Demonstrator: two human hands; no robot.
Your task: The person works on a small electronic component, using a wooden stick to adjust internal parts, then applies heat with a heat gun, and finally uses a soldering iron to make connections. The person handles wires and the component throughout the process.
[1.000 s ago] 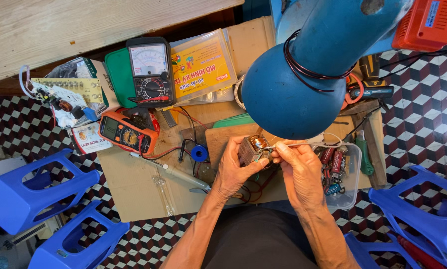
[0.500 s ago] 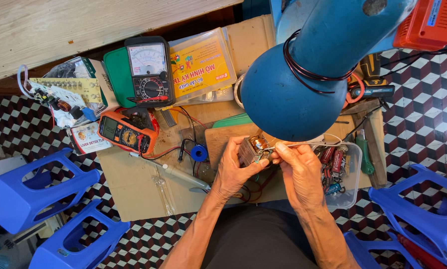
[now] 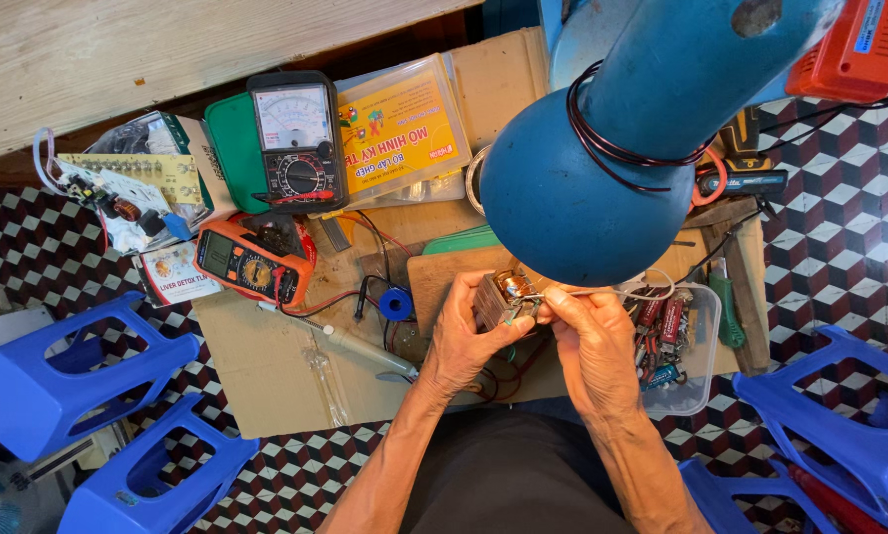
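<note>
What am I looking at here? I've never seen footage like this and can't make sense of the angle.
The single picture comes from a camera on a person's head, looking straight down, so the bare arms entering from below are the wearer's own. The left hand grips a small transformer, a block of metal plates with copper windings; the right hand pinches something at its end, too small to tell. They work over a cardboard-covered bench. On it lie an analog multimeter, an orange digital multimeter, a soldering iron and a clear tub of parts. The big blue shape is a lamp shade close to the camera. Blue plastic stools stand around.
</note>
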